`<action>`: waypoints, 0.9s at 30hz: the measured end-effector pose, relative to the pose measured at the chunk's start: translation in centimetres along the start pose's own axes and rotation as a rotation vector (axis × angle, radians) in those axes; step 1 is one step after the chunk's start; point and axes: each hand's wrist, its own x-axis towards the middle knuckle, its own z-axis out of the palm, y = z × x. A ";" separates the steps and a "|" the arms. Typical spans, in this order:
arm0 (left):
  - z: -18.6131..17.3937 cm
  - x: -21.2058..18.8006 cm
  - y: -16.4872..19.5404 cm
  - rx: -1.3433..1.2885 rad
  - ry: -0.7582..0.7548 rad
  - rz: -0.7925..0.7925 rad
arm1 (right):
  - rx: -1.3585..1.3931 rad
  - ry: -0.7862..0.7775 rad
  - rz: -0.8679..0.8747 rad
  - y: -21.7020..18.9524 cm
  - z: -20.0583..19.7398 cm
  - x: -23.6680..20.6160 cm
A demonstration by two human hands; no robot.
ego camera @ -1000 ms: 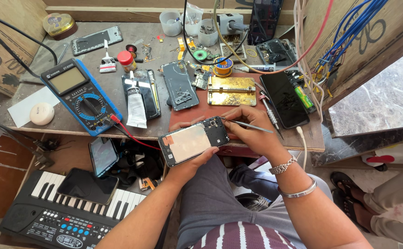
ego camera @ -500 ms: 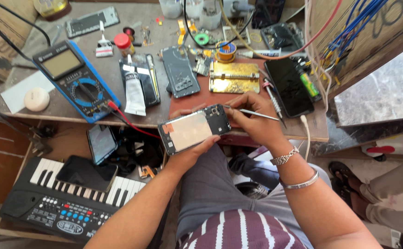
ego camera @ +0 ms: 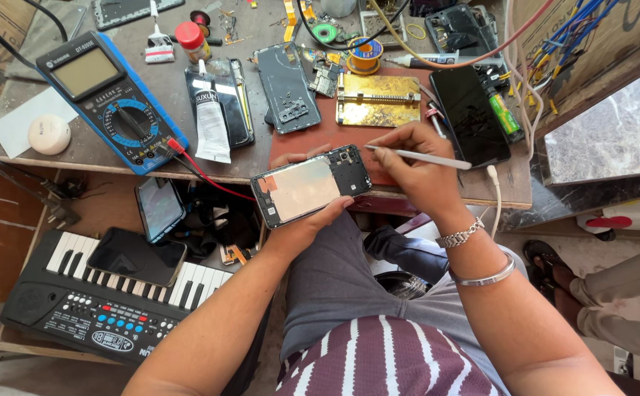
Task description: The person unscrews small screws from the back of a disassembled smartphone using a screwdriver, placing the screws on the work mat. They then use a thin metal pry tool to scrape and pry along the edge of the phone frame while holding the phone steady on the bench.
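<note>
Left hand (ego camera: pixel 309 224) cradles opened black smartphone with bare pale back (ego camera: pixel 311 188), long axis 8-to-2 o'clock. Right hand (ego camera: pixel 419 172) at 3 o'clock pinches slim white-handled tool (ego camera: pixel 417 155), tip nearing camera end.

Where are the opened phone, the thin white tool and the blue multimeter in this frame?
opened phone (ego camera: pixel 307 188), head view, on the pale inner panel of its open back.
thin white tool (ego camera: pixel 426 157), head view, on the shaft past the fingers.
blue multimeter (ego camera: pixel 126 126), head view, on the round dial.
</note>
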 end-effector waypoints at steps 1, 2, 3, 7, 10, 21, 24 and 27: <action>0.0 0.0 -0.1 -0.005 0.005 0.036 | 0.042 0.022 0.002 0.1 -0.1 0.1; 0.1 0.1 -0.1 -0.009 0.011 0.073 | 0.085 0.044 0.002 0.1 -0.1 0.1; 0.1 0.1 -0.1 -0.012 0.016 0.111 | 0.093 0.041 -0.006 0.1 -0.1 0.2; 0.2 0.3 -0.3 0.004 0.042 0.155 | 0.053 0.001 -0.030 -0.3 0.1 0.2; 0.2 0.3 -0.4 0.050 0.062 0.169 | -0.114 -0.023 -0.054 -1.0 0.5 0.0; 0.9 0.3 0.5 0.016 0.143 0.089 | -0.285 0.022 -0.140 -1.7 1.4 0.0; 0.9 0.4 0.7 0.017 0.151 0.089 | -0.314 0.025 -0.159 -1.3 1.5 0.0; 0.8 0.4 0.7 0.055 0.127 0.056 | -0.318 0.016 -0.161 -0.9 1.2 0.2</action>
